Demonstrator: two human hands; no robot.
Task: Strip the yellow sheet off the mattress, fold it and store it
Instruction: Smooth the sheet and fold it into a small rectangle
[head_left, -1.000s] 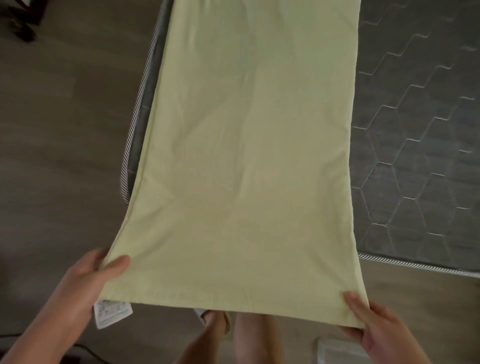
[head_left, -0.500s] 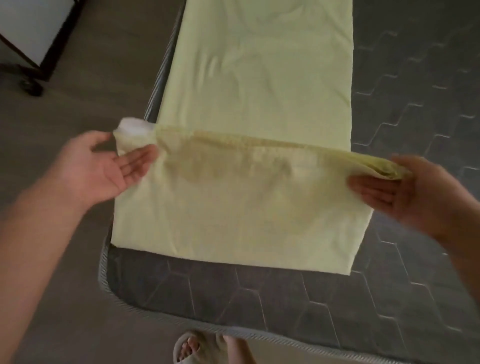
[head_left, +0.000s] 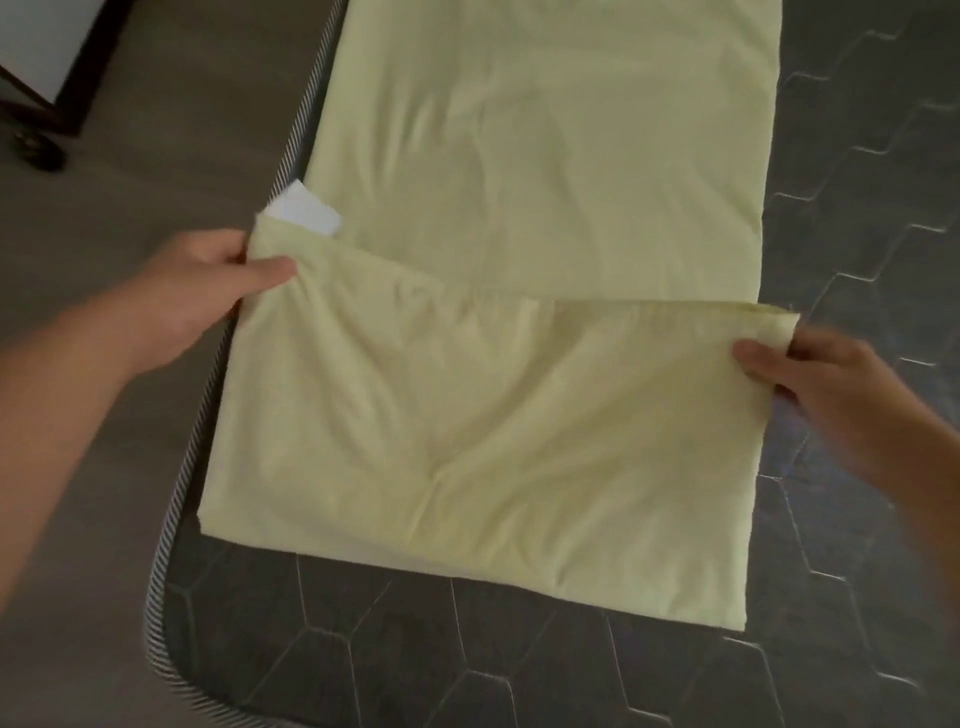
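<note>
The pale yellow cotton sheet (head_left: 545, 208), folded into a long narrow strip, lies on the dark grey mattress with hexagon quilting (head_left: 467, 665). Its long axis runs away from the person, from the near end of the mattress up past the top of the view, and it sits along the mattress's left side, just inside the grey-and-white striped piping (head_left: 208, 395).

The near end of the strip is doubled back over itself, so a flap covers the nearer part, and the fold line forms the edge closest to the person. The flap's free edge points away from the person and slants, higher at the left fingers than at the right.

The left hand (head_left: 192, 291) pinches the flap's far left corner, thumb on top and the other fingers curled beneath the cloth. Just beyond those fingers a small white fabric label (head_left: 306, 210) sticks out from under the corner. The right hand (head_left: 826, 384) grips the flap's far right corner, thumb pressed on top of the cloth; its remaining fingers seem to be tucked under, though blur makes that uncertain. Between the two hands the flap sags with soft creases.

Left of the left hand is brown wood-look flooring (head_left: 130, 182), with a dark-framed piece of furniture (head_left: 57, 104) at the far corner.
</note>
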